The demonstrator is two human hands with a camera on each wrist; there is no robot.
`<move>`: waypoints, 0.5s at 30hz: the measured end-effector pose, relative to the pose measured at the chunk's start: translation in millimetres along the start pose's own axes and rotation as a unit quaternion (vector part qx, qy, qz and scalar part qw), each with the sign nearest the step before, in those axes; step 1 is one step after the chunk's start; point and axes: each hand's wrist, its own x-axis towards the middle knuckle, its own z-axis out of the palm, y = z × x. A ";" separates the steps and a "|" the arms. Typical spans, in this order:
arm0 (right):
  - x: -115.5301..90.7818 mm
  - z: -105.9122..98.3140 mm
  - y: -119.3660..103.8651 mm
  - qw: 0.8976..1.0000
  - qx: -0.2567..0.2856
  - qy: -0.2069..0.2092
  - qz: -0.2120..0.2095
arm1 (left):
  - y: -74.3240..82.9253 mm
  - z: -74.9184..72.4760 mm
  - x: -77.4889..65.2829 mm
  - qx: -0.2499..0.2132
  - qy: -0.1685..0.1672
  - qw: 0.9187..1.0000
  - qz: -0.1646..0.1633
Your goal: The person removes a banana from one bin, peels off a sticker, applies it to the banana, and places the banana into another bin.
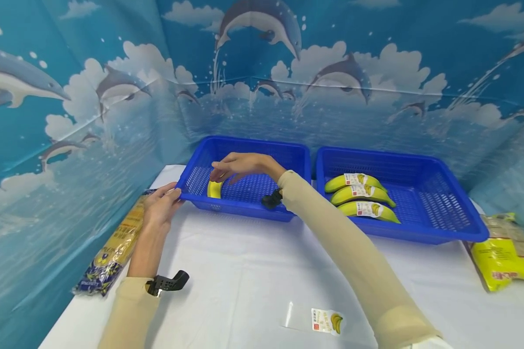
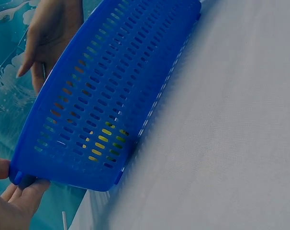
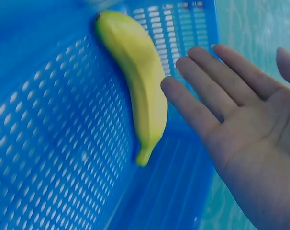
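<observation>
A yellow banana (image 3: 140, 76) with greenish ends lies in the left blue plastic basket (image 1: 244, 207), against its left end. Over that banana hovers my right hand (image 1: 237, 167), and the right wrist view shows its fingers extended, palm in sight and nothing held. My left hand (image 1: 159, 206) pinches the basket's front left corner; in the left wrist view the thumb and fingers (image 2: 32, 194) are on either side of the rim. Through the slots of the basket wall (image 2: 102, 96), bits of yellow show.
To the right, a second blue basket (image 1: 419, 235) contains three labelled bananas (image 1: 360, 194). A spaghetti packet (image 1: 118, 242) lies at the left edge, a yellow bag (image 1: 502, 252) at the right. A clear wrapper with a banana label (image 1: 326, 321) rests on the white table (image 1: 236, 276) in front.
</observation>
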 end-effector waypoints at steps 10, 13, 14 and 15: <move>22.0 12.0 -6.6 0.993 -0.020 -0.089 0.073 | -1.0 0.0 2.5 0.005 0.000 1.000 0.002; 18.2 8.9 -6.8 0.990 -0.028 -0.089 0.110 | -0.2 -0.3 2.5 0.005 0.003 1.000 -0.002; 16.3 6.9 -7.3 0.989 -0.029 -0.084 0.121 | -0.1 -0.3 2.6 0.003 0.002 1.000 -0.001; 15.0 4.8 -7.8 0.988 -0.032 -0.078 0.128 | -0.2 -0.1 2.8 0.000 0.001 1.000 0.001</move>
